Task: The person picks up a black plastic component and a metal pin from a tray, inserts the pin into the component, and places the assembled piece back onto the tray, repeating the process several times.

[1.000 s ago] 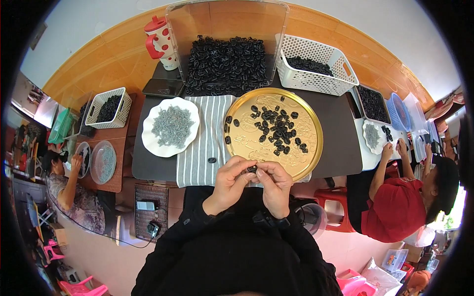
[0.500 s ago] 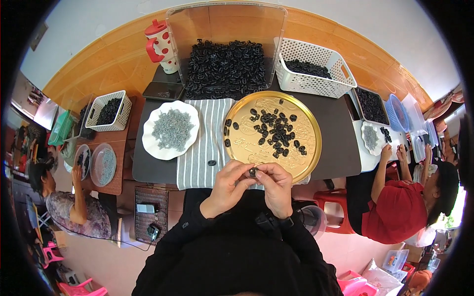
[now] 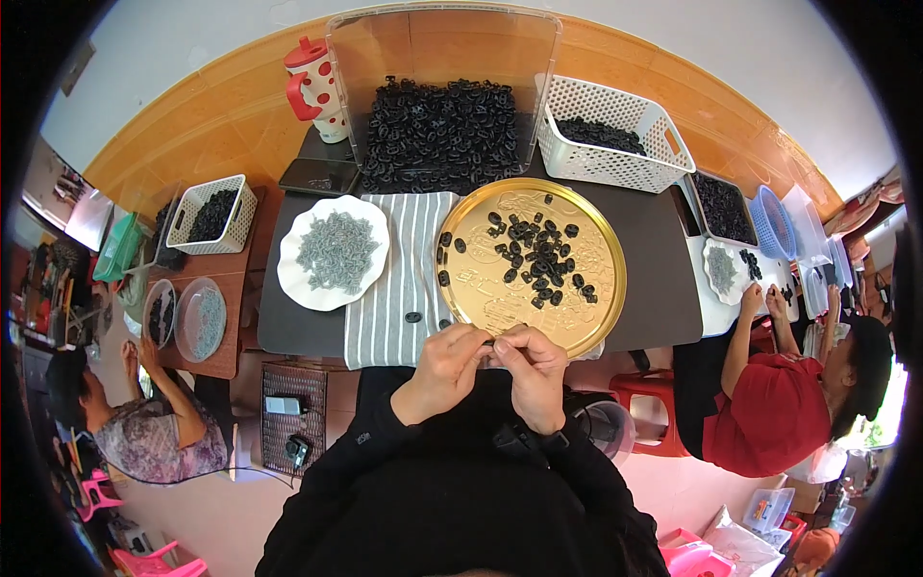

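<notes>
A person's left hand (image 3: 444, 370) and right hand (image 3: 532, 370) meet at the near table edge, fingertips pinched together on a small dark piece (image 3: 489, 341) that is mostly hidden. Just beyond lies a round gold tray (image 3: 596, 288) scattered with black pieces, beside a striped cloth (image 3: 399, 279) and white plate (image 3: 293, 279). Farther off stand a clear bin (image 3: 442, 58), white basket (image 3: 615, 168) and curved wooden wall (image 3: 183, 125).

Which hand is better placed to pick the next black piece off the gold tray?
Right, probably. The right hand sits at the gold tray's near rim, closest to the black pieces. The left hand is nearer the striped cloth and the lone piece on it.
</notes>
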A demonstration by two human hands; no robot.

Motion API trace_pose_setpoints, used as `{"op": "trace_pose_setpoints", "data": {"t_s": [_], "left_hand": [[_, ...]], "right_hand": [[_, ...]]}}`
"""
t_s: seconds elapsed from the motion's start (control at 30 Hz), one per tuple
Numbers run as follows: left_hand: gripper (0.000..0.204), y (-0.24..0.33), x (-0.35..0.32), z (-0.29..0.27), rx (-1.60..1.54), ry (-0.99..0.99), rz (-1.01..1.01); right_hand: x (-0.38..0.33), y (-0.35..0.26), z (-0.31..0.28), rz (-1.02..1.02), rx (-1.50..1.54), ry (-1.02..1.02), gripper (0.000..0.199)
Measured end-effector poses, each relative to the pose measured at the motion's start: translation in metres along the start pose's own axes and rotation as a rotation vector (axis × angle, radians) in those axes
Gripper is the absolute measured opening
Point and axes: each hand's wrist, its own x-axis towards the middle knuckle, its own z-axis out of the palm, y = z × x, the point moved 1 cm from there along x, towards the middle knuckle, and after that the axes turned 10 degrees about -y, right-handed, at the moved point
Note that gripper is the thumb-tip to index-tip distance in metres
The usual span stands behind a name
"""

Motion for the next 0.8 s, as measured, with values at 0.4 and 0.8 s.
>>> {"op": "trace_pose_setpoints", "data": {"t_s": [0.4, 0.8], "left_hand": [[0.028, 0.011, 0.008, -0.012, 0.045, 0.088, 0.114], [0.035, 0.004, -0.003, -0.024, -0.716, -0.079, -0.157]], "right_hand": [[0.001, -0.007, 0.009, -0.107, -0.263, -0.026, 0.017], [0.002, -0.02, 0.0, -0.256, -0.341, -0.172, 0.026]]}}
